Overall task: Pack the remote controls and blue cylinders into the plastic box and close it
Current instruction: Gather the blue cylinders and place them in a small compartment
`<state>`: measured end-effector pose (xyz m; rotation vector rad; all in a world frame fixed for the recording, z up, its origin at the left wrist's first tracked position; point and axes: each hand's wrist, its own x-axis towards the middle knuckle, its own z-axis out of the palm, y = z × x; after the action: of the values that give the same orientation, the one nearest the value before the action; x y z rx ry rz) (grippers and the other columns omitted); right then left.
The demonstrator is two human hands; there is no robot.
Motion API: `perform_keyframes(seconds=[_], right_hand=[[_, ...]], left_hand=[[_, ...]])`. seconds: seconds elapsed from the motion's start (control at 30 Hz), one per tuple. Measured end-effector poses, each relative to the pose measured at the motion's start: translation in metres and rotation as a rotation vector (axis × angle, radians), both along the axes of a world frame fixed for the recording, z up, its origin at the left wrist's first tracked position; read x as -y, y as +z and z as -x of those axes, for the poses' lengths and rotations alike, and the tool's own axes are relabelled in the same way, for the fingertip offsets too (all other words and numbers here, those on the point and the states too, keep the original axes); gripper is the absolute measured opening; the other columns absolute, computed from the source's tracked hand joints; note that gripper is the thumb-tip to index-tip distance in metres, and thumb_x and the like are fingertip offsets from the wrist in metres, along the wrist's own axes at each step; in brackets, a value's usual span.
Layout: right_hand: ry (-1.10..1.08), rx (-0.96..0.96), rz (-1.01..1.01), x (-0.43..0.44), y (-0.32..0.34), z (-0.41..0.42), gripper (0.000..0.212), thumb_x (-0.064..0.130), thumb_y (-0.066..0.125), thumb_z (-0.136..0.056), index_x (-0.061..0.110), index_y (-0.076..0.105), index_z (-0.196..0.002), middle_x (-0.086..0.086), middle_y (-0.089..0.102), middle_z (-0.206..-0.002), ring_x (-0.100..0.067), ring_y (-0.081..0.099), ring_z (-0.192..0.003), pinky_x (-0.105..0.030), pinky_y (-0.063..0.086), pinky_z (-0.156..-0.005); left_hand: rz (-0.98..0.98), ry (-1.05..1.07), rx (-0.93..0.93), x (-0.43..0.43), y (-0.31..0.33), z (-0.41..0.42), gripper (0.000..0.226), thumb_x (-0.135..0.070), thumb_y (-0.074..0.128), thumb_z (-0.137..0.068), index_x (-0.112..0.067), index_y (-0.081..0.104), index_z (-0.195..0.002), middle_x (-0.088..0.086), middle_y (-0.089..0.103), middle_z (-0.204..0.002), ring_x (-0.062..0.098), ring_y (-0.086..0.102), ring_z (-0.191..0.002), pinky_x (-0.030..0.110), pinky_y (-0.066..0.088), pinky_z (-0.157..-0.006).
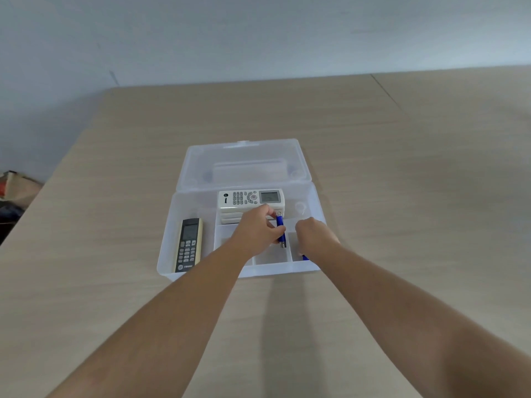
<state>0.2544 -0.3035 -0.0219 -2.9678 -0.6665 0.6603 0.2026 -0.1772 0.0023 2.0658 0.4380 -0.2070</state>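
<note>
Head view, looking down over two bare forearms reaching into a clear plastic box [172, 242] set on a pale wood-grain table [402, 196]. Lid [244, 165] thrown back flat behind the box, hinge edge along the far rim. Left hand [255, 228] over the middle compartments, fingers [273, 232] closed around a blue cylinder with metal ends [280, 225], held roughly upright just above the dividers. Right hand [313, 234] curled over the right front compartment, fingers turned down out of sight; cannot tell whether closed on anything, though a sliver of a second blue cylinder [305, 257] peeks out beneath the wrist. White remote control with grey display [251, 199] topping a stack against the far wall, touching the left knuckles. Beige-and-black remote control [188, 245] lying lengthwise in the left section, well apart from both hands. Front middle compartment [271, 255] bare. Wide open table on all sides of the box, left edge running diagonally toward dark clutter [11, 196] on the floor. Plain pale wall [258, 38] behind.
</note>
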Motion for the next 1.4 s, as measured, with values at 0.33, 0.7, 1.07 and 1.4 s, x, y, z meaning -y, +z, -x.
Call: perform_keyframes(seconds=[0.33,0.7,1.07,1.4], right_hand=[[-0.192,0.166,-0.383,0.037,0.014,-0.013,0.024,-0.001,0.051,-0.087,0.008,0.059,-0.108,-0.006,0.057,-0.110,-0.027,0.061,-0.090,-0.037,0.053,-0.075],[-0.503,-0.122,-0.757,0.067,0.003,-0.013,0.011,0.005,0.064,-0.082,0.014,0.057,-0.082,-0.007,0.065,-0.080,-0.024,0.062,-0.072,-0.025,0.048,-0.058],[-0.482,-0.143,-0.794,0.071,-0.001,-0.016,0.012,0.005,0.063,-0.083,0.014,0.055,-0.083,0.001,0.057,-0.070,-0.022,0.058,-0.066,-0.027,0.049,-0.061],[-0.484,-0.145,-0.820,0.071,-0.004,-0.015,0.010,0.005,0.064,-0.083,0.012,0.057,-0.085,0.001,0.057,-0.067,-0.015,0.055,-0.058,-0.029,0.050,-0.062]], left_hand=[[-0.118,-0.090,-0.040,0.026,0.011,-0.012,0.027,-0.009,0.060,-0.084,-0.016,0.049,-0.107,0.013,0.070,-0.085,0.026,0.072,-0.070,0.041,0.060,-0.076],[-0.674,-0.267,-0.309,0.087,-0.009,-0.037,0.032,-0.004,0.049,-0.093,-0.003,0.056,-0.123,0.010,0.061,-0.119,0.023,0.060,-0.110,0.026,0.042,-0.080],[-0.754,-0.431,-0.373,0.089,-0.015,-0.054,0.033,-0.008,0.043,-0.096,0.000,0.059,-0.123,0.010,0.054,-0.081,0.027,0.061,-0.103,0.030,0.044,-0.081],[-0.844,-0.650,-0.508,0.089,-0.006,-0.058,0.041,-0.008,0.043,-0.095,-0.008,0.048,-0.135,0.006,0.062,-0.107,0.021,0.048,-0.089,0.029,0.044,-0.083]])
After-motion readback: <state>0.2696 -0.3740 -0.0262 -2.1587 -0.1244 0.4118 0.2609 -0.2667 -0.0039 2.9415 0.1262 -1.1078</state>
